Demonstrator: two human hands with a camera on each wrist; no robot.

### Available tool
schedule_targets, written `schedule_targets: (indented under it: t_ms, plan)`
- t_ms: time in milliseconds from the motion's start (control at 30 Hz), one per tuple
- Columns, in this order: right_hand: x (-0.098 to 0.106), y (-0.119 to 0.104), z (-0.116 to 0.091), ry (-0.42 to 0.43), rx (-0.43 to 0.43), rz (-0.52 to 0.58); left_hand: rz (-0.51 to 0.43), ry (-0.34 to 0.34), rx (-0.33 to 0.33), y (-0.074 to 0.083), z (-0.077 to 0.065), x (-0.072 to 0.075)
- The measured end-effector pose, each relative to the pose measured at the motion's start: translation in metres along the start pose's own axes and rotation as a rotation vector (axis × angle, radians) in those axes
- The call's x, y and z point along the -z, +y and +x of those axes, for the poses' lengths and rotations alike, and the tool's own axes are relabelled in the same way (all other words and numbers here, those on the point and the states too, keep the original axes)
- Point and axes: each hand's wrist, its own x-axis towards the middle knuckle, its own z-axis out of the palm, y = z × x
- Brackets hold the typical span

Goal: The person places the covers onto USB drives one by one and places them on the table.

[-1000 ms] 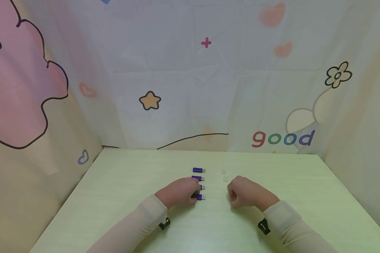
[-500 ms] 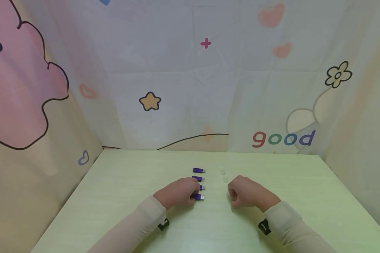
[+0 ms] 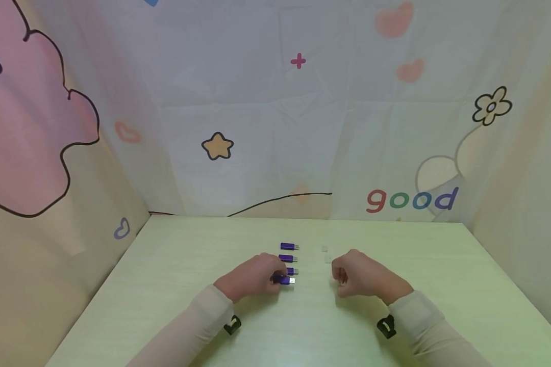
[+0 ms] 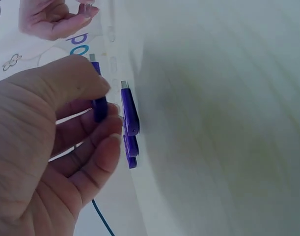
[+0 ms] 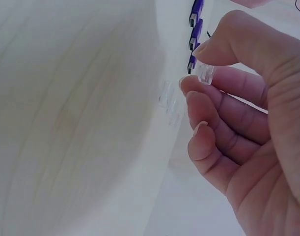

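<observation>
My left hand [image 3: 251, 275] pinches a purple USB flash drive [image 4: 98, 109] between thumb and fingers, its metal plug pointing right toward the other hand. In the left wrist view this drive hangs above the table beside the others. My right hand [image 3: 362, 275] pinches a small clear plastic cap [image 5: 205, 74] between thumb and index finger, with the other fingers curled. That cap is hidden by the hand in the head view. Three more purple drives lie in a column: a far one [image 3: 288, 246], a middle one [image 3: 286, 258] and a near one [image 3: 291, 271] partly behind the left fingers.
Clear caps lie on the pale table [image 3: 188, 244] right of the drives, including a far cap [image 3: 324, 248] and a nearer cap [image 3: 328, 259]. A printed curtain [image 3: 257, 102] stands behind the table. Each wrist wears a black strap, such as the left strap [image 3: 232, 324].
My left hand has picked up the nearest drive from the column and shifted slightly left and up with it. The right hand has risen a little and moved slightly right.
</observation>
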Motion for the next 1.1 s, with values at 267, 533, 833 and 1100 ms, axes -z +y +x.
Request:
schedule_targets:
  t_ms: [267, 533, 833, 1100]
  plan:
    - [0.002, 0.005, -0.002, 0.055, 0.087, 0.057, -0.172, 0.082, -0.046, -0.005, -0.007, 0.005]
    - [0.003, 0.008, -0.002, 0.096, 0.147, 0.155, -0.220, 0.080, -0.059, -0.007, -0.011, 0.008]
    - [0.006, 0.004, -0.005, 0.124, 0.155, 0.275, -0.233, 0.107, -0.084, -0.010, -0.012, 0.006]
    - [0.006, 0.001, -0.004, 0.140, 0.131, 0.369, -0.242, 0.144, -0.118, -0.009, -0.013, 0.007]
